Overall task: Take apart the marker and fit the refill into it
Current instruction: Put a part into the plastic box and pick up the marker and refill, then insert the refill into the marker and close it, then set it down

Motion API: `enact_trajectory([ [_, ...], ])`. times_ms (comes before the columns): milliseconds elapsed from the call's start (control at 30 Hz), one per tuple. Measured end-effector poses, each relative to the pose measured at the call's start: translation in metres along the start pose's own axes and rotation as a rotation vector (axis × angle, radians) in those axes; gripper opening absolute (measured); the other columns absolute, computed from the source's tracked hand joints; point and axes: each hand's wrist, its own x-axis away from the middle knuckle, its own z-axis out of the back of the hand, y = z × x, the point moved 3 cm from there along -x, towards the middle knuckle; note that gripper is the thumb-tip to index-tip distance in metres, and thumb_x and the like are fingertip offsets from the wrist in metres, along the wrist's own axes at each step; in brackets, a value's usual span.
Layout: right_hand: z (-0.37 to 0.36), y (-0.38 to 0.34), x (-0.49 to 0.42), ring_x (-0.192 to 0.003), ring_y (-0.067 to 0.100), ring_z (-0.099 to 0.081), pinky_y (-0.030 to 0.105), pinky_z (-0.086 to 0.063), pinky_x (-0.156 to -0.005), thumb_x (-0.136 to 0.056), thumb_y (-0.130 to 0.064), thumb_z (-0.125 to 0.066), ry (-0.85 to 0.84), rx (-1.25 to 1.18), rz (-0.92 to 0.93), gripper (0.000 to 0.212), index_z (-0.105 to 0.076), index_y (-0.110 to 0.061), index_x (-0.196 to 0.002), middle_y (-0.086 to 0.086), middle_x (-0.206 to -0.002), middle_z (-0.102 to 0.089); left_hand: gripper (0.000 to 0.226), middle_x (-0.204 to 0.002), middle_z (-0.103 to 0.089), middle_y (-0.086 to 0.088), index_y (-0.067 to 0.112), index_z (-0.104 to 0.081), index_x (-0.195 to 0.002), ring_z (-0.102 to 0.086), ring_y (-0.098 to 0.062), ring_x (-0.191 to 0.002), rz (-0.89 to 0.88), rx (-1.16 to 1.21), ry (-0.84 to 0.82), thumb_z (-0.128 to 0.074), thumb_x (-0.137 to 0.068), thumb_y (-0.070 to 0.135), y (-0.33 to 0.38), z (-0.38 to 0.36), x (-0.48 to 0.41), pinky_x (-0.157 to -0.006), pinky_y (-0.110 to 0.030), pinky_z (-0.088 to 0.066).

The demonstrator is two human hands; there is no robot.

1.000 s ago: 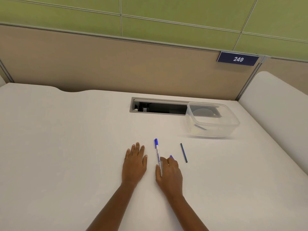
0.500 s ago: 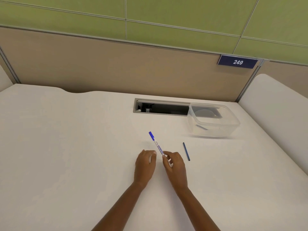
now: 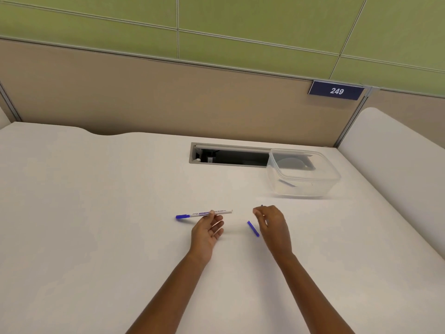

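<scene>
My left hand point(image 3: 207, 231) pinches the white marker point(image 3: 204, 213) near its middle and holds it level just above the table. The marker's blue cap points left and its right end is a bare white tube. A short blue end piece point(image 3: 253, 228) lies on the table just left of my right hand point(image 3: 273, 226). My right hand hovers with curled fingers over the spot where the thin dark refill lies. Only the refill's dark tip point(image 3: 262, 205) shows past the fingers. Whether the fingers grip the refill is hidden.
A clear plastic container point(image 3: 304, 175) stands at the back right, partly over a dark cable slot point(image 3: 228, 157) in the white table point(image 3: 96, 213). A beige partition wall rises behind, and a white divider point(image 3: 397, 165) borders the right side.
The hands have separated. The marker passed to my left hand and swung level, cap to the left. The blue end piece is now off the marker, and my right hand moved over the refill.
</scene>
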Motion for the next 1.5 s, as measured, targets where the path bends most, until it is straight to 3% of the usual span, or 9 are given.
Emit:
enact_trajectory([
  [167, 0.004, 0.029, -0.012, -0.102, 0.032, -0.056, 0.036, -0.044, -0.083, -0.087, -0.019, -0.056, -0.136, 0.205, -0.267, 0.023, -0.063, -0.002, -0.101, 0.020, -0.104, -0.061, 0.016, -0.051, -0.068, 0.007, 0.014, -0.060, -0.079, -0.059, -0.012, -0.069, 0.008, 0.072, -0.006, -0.049, -0.091, 0.017, -0.001, 0.004, -0.001, -0.065, -0.024, -0.047],
  [300, 0.002, 0.030, -0.011, -0.104, 0.031, -0.054, 0.035, -0.044, -0.083, -0.086, -0.020, -0.057, -0.188, 0.252, -0.326, 0.024, -0.061, -0.003, -0.102, 0.017, -0.107, -0.059, 0.017, -0.051, -0.068, 0.005, 0.013, -0.060, -0.077, -0.065, -0.007, -0.056, -0.010, 0.085, -0.020, -0.049, -0.091, 0.014, -0.001, 0.005, -0.002, -0.060, -0.022, -0.052],
  [500, 0.002, 0.023, -0.013, -0.094, 0.032, -0.058, 0.034, -0.045, -0.074, -0.083, -0.002, -0.044, -0.186, 0.330, -0.334, 0.022, -0.063, 0.001, -0.095, 0.018, -0.102, -0.063, 0.014, -0.054, -0.069, 0.003, 0.010, -0.059, -0.080, -0.067, -0.006, -0.055, -0.042, 0.052, -0.080, -0.049, -0.090, 0.008, -0.002, 0.007, -0.002, -0.055, -0.018, -0.055],
  [600, 0.006, 0.014, -0.014, -0.078, 0.025, -0.056, 0.027, -0.041, -0.064, -0.079, -0.002, -0.051, -0.208, 0.150, -0.377, 0.016, -0.064, 0.002, -0.087, 0.012, -0.085, -0.063, 0.014, -0.057, -0.071, 0.001, 0.009, -0.059, -0.081, -0.068, -0.007, -0.057, -0.045, 0.046, -0.117, -0.049, -0.090, 0.007, -0.003, 0.008, -0.002, -0.056, -0.017, -0.056],
  [733, 0.013, -0.017, -0.009, -0.069, 0.021, -0.059, 0.016, -0.049, -0.056, -0.081, -0.004, -0.054, -0.162, -0.355, -0.423, 0.003, -0.055, -0.006, -0.080, 0.011, -0.079, -0.062, 0.016, -0.059, -0.072, 0.001, 0.010, -0.059, -0.081, -0.069, -0.007, -0.059, -0.054, 0.049, -0.155, -0.047, -0.090, 0.006, -0.002, 0.008, 0.000, -0.060, -0.018, -0.055],
  [867, 0.005, -0.043, 0.001, -0.069, 0.021, -0.064, 0.014, -0.055, -0.056, -0.086, 0.002, -0.049, -0.182, -0.781, -0.435, 0.017, -0.047, -0.010, -0.074, 0.014, -0.080, -0.060, 0.017, -0.061, -0.073, 0.001, 0.011, -0.060, -0.080, -0.069, -0.007, -0.061, -0.060, 0.037, -0.164, -0.046, -0.090, 0.007, -0.002, 0.008, 0.001, -0.065, -0.020, -0.054],
  [1067, -0.009, -0.052, 0.012, -0.080, 0.023, -0.067, 0.018, -0.058, -0.065, -0.090, -0.001, -0.047, -0.149, -0.954, -0.411, 0.014, -0.052, -0.013, -0.084, 0.016, -0.089, -0.062, 0.018, -0.061, -0.073, 0.001, 0.010, -0.060, -0.080, -0.070, -0.009, -0.062, -0.072, 0.045, -0.168, -0.046, -0.091, 0.005, -0.002, 0.008, 0.003, -0.068, -0.022, -0.053],
  [1233, -0.011, -0.054, 0.014, -0.073, 0.016, -0.068, 0.019, -0.058, -0.067, -0.092, -0.004, -0.046, -0.127, -1.028, -0.406, 0.010, -0.053, -0.011, -0.089, 0.011, -0.086, -0.063, 0.019, -0.062, -0.073, -0.001, 0.008, -0.061, -0.080, -0.070, -0.011, -0.062, -0.079, 0.056, -0.175, -0.045, -0.090, 0.004, -0.002, 0.008, 0.004, -0.062, -0.019, -0.056],
  [1500, -0.010, -0.058, 0.014, -0.066, 0.010, -0.070, 0.017, -0.058, -0.066, -0.092, -0.005, -0.047, -0.186, -1.031, -0.353, 0.013, -0.057, -0.010, -0.087, 0.010, -0.087, -0.064, 0.019, -0.061, -0.073, -0.001, 0.009, -0.060, -0.081, -0.070, -0.010, -0.061, -0.080, 0.060, -0.171, -0.044, -0.091, 0.005, -0.002, 0.009, 0.003, -0.070, -0.024, -0.053],
])
